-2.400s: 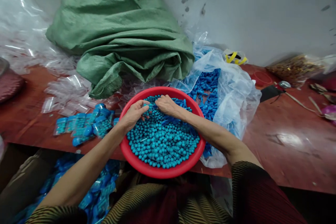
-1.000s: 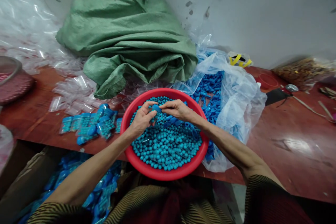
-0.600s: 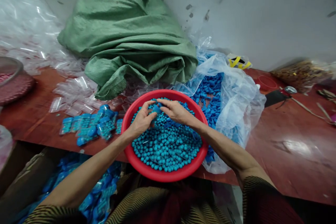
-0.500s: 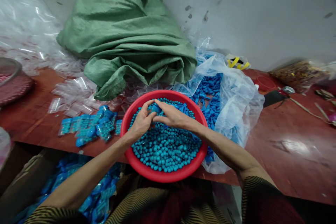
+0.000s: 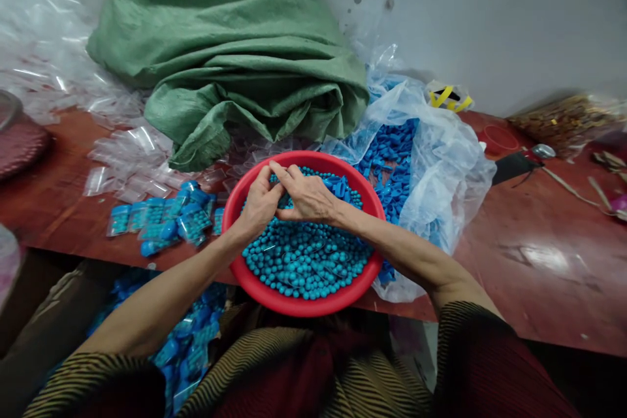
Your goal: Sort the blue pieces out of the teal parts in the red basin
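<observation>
Meeting Over Turquoise Beads (image 5: 308, 261)

Left hand (image 5: 259, 204) and right hand (image 5: 311, 197) touch above a red basin (image 5: 304, 305) at the edge of the desk (image 5: 519, 287). Inside, the beads are small and round, darker blue pieces (image 5: 339, 188) lying on them; whether either grip is clenched or grasping something, one cannot tell.

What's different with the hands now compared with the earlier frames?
The right hand has come up from the turquoise beads and moved left; its fingers now meet those of the left hand. The blue piece seen between them a second ago is now hidden, so I can't tell who grips it. The red basin and green sack stayed put.
</observation>
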Demonstrator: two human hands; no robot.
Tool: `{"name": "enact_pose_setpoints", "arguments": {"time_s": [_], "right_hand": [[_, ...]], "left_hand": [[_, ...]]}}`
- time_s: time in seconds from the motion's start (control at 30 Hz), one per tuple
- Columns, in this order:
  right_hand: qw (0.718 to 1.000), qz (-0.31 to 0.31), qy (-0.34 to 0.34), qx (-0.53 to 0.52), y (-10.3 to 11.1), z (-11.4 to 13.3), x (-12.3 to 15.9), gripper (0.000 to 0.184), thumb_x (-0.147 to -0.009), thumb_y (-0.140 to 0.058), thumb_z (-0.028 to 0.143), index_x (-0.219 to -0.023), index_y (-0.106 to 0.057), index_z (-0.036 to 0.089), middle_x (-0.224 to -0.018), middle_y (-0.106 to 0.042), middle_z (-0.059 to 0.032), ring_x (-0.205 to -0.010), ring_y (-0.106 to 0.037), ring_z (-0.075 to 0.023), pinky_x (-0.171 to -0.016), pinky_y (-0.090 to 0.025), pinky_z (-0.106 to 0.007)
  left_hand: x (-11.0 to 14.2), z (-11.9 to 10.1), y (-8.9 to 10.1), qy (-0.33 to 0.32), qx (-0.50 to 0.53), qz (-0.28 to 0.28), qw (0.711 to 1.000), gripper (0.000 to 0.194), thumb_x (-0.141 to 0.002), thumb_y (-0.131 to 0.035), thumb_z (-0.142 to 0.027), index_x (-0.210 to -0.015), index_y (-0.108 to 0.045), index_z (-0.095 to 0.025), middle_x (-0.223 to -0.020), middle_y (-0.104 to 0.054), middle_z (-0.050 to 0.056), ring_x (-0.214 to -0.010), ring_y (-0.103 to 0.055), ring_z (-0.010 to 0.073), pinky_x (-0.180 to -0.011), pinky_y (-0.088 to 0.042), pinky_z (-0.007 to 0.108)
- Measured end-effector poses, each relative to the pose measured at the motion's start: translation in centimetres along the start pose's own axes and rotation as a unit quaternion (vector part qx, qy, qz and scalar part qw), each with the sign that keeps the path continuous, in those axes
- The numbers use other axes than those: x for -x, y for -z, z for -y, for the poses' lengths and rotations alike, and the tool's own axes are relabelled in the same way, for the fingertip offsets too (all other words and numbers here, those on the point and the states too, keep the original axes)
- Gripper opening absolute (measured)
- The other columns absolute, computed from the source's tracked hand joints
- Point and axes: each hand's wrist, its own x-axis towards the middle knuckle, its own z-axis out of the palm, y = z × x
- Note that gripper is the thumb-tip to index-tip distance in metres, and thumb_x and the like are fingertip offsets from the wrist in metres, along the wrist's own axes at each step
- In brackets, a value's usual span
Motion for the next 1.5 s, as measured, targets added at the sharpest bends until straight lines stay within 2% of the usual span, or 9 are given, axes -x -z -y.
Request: {"name": "enact_pose_setpoints", "arguments": {"time_s": [0.13, 0.23, 0.37, 0.43, 0.5, 0.63, 0.77, 1.2, 1.5], "right_hand": [[0.994, -0.016, 0.063, -0.092, -0.3, -1.8, 0.3, 0.073, -0.086, -0.053, 0.045, -0.146, -0.022, 0.018, -0.134, -0.045, -0.0147, -0.110, -0.055, -0.0263, -0.086, -0.048, -0.038], [0.991, -0.020, 0.054, -0.120, -0.3, -4.1, 1.2, 0.044, -0.090, -0.052, 0.031, -0.132, -0.047, 0.020, -0.123, -0.058, -0.0101, -0.110, -0.056, -0.0218, -0.091, -0.045, -0.037], [0.993, 0.049, 0.032, -0.102, -0.2, -5.7, 3.0, 0.023, -0.087, -0.055, 0.020, -0.107, -0.066, 0.018, -0.103, -0.068, -0.0072, -0.097, -0.061, -0.0192, -0.085, -0.045, -0.033], [0.993, 0.079, 0.037, -0.079, -0.1, -5.7, 3.8, 0.022, -0.085, -0.057, 0.017, -0.105, -0.066, 0.019, -0.098, -0.068, -0.0063, -0.094, -0.061, -0.0194, -0.082, -0.045, -0.032], [0.993, 0.098, 0.040, -0.048, 0.1, -5.5, 4.3, 0.024, -0.084, -0.058, 0.016, -0.107, -0.065, 0.020, -0.098, -0.067, -0.0061, -0.093, -0.061, -0.0204, -0.079, -0.045, -0.031], [0.992, 0.125, -0.015, 0.025, 0.4, -5.3, 4.8, 0.020, -0.084, -0.061, 0.028, -0.101, -0.065, 0.020, -0.092, -0.067, -0.0085, -0.085, -0.062, -0.0234, -0.069, -0.045, -0.031], [0.980, 0.114, -0.143, 0.081, -0.3, -4.7, 4.4, 0.035, -0.091, -0.046, 0.045, -0.090, -0.068, 0.018, -0.073, -0.068, -0.0109, -0.072, -0.064, -0.0243, -0.062, -0.045, -0.031], [0.979, 0.155, -0.127, 0.046, -2.9, -6.2, 1.3, 0.031, -0.088, -0.051, 0.026, -0.117, -0.056, 0.015, -0.099, -0.067, -0.0132, -0.094, -0.063, -0.0255, -0.077, -0.047, -0.034], [0.987, 0.038, -0.155, -0.017, 0.8, -7.5, 4.0, 0.027, -0.091, -0.044, 0.022, -0.108, -0.064, 0.018, -0.097, -0.070, -0.0061, -0.087, -0.062, -0.0180, -0.077, -0.043, -0.027]], "left_hand": [[1.1, -1.1, 4.4, 0.043, -0.098, 0.008, 0.994, 0.036, -0.074, -0.062, -0.031, -0.107, -0.054, -0.020, -0.079, -0.062, -0.001, -0.062, -0.055, 0.0106, -0.056, -0.045, 0.021], [2.5, -2.0, 9.8, 0.051, -0.180, -0.088, 0.978, 0.037, -0.076, -0.059, -0.032, -0.111, -0.053, -0.022, -0.081, -0.062, -0.002, -0.062, -0.054, 0.0101, -0.057, -0.045, 0.022], [4.2, -2.1, 13.8, -0.038, -0.482, -0.191, 0.854, 0.036, -0.079, -0.053, -0.033, -0.115, -0.057, -0.026, -0.097, -0.064, 0.000, -0.093, -0.059, 0.0236, -0.081, -0.046, 0.039], [4.3, -1.7, 13.0, -0.117, -0.545, -0.157, 0.815, 0.032, -0.082, -0.048, -0.032, -0.111, -0.060, -0.023, -0.105, -0.063, 0.004, -0.104, -0.056, 0.0281, -0.090, -0.041, 0.043], [4.0, -1.0, 10.7, -0.154, -0.535, -0.045, 0.829, 0.028, -0.083, -0.046, -0.030, -0.103, -0.063, -0.020, -0.100, -0.064, 0.007, -0.097, -0.057, 0.0266, -0.088, -0.043, 0.042], [2.6, 0.8, 5.6, -0.113, -0.485, 0.209, 0.842, 0.026, -0.081, -0.049, -0.026, -0.102, -0.064, -0.023, -0.095, -0.064, 0.006, -0.093, -0.056, 0.0235, -0.087, -0.043, 0.037], [1.4, 2.3, 3.3, -0.058, -0.474, 0.302, 0.825, 0.028, -0.077, -0.053, -0.020, -0.103, -0.064, -0.023, -0.094, -0.061, 0.007, -0.092, -0.056, 0.0246, -0.086, -0.042, 0.037], [-0.1, 3.3, 3.9, 0.031, -0.316, 0.185, 0.930, 0.017, -0.072, -0.056, -0.027, -0.088, -0.058, -0.020, -0.075, -0.057, -0.002, -0.071, -0.053, 0.0163, -0.070, -0.042, 0.029], [0.5, 1.7, 3.8, 0.166, -0.033, 0.081, 0.982, 0.047, -0.066, -0.067, -0.043, -0.099, -0.044, -0.020, -0.074, -0.051, -0.005, -0.062, -0.060, 0.0132, -0.050, -0.050, 0.025]]}}
